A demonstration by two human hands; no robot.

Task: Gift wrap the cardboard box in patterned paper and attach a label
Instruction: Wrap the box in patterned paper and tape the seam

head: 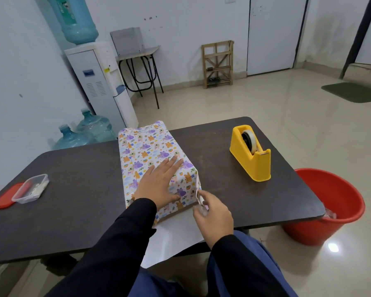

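A box covered in white paper with purple and orange animal prints (146, 151) lies lengthwise in the middle of the dark table (84, 200). My left hand (159, 183) lies flat on its top near the front, fingers straight, pressing the paper down. My right hand (212, 215) is at the box's near right corner and pinches the loose paper flap (198, 195) there. A white strip of the paper's plain side (176, 236) hangs over the table's front edge toward my lap.
A yellow tape dispenser (252, 153) stands on the table's right side. A clear plastic container (30, 188) and its red lid (4, 199) sit at the left. A red bucket (330, 204) stands on the floor right of the table. Water dispenser and bottles stand behind.
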